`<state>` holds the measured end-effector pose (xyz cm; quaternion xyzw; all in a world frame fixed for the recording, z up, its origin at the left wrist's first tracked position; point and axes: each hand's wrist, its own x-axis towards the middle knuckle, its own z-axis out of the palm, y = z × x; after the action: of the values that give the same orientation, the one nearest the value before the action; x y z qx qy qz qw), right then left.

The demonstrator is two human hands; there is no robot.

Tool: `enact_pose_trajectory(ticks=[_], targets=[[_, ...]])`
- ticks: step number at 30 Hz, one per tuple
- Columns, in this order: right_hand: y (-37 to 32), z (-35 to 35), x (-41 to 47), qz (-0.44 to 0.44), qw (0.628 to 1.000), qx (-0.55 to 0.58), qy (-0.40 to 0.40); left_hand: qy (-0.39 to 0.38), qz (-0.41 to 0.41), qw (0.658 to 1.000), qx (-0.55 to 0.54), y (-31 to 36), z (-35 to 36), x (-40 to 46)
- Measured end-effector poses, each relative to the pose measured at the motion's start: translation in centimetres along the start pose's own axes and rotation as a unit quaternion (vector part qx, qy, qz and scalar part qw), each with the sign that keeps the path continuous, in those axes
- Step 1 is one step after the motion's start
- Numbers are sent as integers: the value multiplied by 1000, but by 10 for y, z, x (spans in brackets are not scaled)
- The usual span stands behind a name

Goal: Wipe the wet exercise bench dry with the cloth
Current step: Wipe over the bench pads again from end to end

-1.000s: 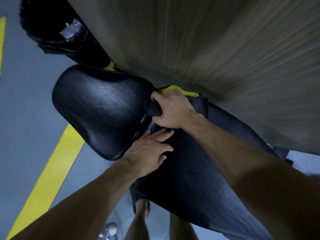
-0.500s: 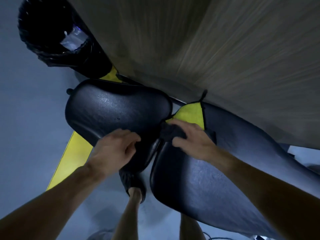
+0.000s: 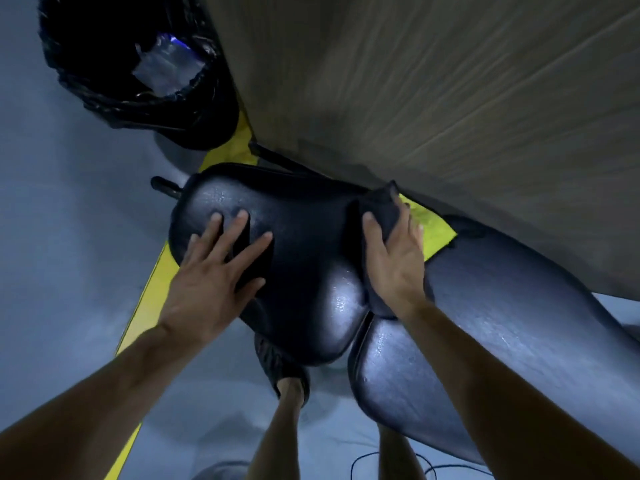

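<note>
Fingers [image 3: 252, 251] of the left hand [image 3: 207, 285] lie straight and spread on the wet, shiny seat pad [image 3: 311, 237] of the bench surface, grasping nothing. The right hand [image 3: 394, 265] presses with straight fingers on the dark cloth [image 3: 377, 202], bunched at the seat pad's right edge, beside the long back pad [image 3: 502, 306].

My left hand [image 3: 211, 282] has left the gap between the pads and now lies spread flat on the glossy black padded seat [image 3: 304, 244]. My right hand [image 3: 394, 258] has pushed the dark, yellow-backed cloth [image 3: 377, 206] onto the seat's right edge.
</note>
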<state>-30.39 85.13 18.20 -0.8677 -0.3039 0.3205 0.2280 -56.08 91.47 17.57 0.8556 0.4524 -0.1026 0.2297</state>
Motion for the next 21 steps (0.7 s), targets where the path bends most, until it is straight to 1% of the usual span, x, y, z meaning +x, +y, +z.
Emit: enact_pose_trajectory(ticks=[2,3,6,7,8,10,12,14,16,18,19,21], targets=[[-14,12,21,31,998,-41,29,3,7,1000,1,-2,0,1],[-20,11,34,53,997,-56,25,-1,12,1000,-1,-4,-1,2],[-37,-3,79,161,984,-56,-48,-24,41,999,-21,-12,-6,2],[-48,-5,91,186,977,-68,-81,-33,49,998,-29,-14,-8,3],[-61,-1,97,183,972,-100,-110,-42,53,997,-38,-17,-9,3],[-94,25,99,115,963,-181,-163,-53,53,996,-46,-18,-10,4],[-135,70,85,-1,948,-238,-210,-57,51,997,-33,-16,-11,4],[-173,114,69,-93,934,-236,-252,-65,53,996,-27,-17,-11,4],[-194,138,55,-167,912,-244,-283,-68,62,995,-28,-22,-12,4],[-182,138,49,-233,903,-234,-273,-70,74,995,-20,-27,-14,4],[-168,128,50,-245,911,-214,-254,-71,77,994,-17,-28,-15,4],[-133,100,57,-227,929,-209,-205,-73,76,994,-18,-31,-15,4]])
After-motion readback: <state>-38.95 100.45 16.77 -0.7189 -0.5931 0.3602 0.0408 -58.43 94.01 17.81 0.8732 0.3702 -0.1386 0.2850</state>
